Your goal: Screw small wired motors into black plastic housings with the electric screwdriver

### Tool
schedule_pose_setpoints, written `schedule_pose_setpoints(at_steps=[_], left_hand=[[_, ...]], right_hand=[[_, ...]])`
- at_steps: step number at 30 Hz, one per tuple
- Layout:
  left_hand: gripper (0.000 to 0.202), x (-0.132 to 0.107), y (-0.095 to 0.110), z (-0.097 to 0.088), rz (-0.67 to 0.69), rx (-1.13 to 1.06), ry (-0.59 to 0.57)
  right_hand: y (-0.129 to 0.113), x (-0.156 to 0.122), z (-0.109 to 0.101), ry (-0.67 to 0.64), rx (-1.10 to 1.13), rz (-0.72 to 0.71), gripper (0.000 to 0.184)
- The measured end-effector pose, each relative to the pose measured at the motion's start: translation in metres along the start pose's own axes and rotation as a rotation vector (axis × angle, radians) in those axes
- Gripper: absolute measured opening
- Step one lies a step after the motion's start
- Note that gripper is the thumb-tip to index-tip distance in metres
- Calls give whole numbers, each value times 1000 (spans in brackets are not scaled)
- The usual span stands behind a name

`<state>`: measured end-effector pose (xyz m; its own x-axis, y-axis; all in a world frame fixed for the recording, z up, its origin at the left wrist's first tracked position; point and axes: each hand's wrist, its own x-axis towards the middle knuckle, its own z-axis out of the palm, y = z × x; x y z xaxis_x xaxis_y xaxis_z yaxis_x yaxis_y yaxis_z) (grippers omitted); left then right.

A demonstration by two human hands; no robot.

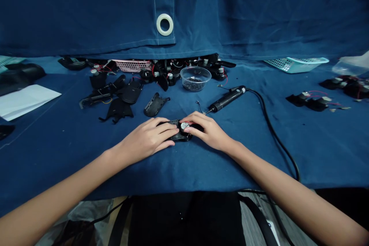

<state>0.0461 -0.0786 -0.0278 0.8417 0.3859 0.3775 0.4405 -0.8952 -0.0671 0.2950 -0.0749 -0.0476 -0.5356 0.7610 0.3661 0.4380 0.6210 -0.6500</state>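
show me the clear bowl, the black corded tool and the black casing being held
Clear bowl [206, 79], head view, right wall
Black corded tool [227, 99], head view, middle of body
Held black casing [180, 137], head view, near edge

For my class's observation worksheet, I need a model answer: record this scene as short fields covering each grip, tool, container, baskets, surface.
Left grip: on the black casing
Right grip: touching the white-topped round part
Tool: black corded screwdriver, lying beyond the right grip
Container: clear tub, small dark pieces inside
Baskets: pink basket, left of the tub; turquoise basket, right
Surface: blue cloth
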Motion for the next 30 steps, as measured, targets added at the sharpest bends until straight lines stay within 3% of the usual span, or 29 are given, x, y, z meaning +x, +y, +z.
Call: schedule_pose_setpoints(at_steps=[5, 13, 30], left_hand=[[33, 1, 3, -2, -1, 23, -2], [30, -7, 5, -5, -122, -102, 78], [33, -1, 17, -1, -123, -12, 31]], right_hand=[[-3, 1, -1, -6, 11, 18, 25], [-4, 1, -1, -23, 20, 18, 24], [-4, 3, -1, -26, 42, 26, 23]])
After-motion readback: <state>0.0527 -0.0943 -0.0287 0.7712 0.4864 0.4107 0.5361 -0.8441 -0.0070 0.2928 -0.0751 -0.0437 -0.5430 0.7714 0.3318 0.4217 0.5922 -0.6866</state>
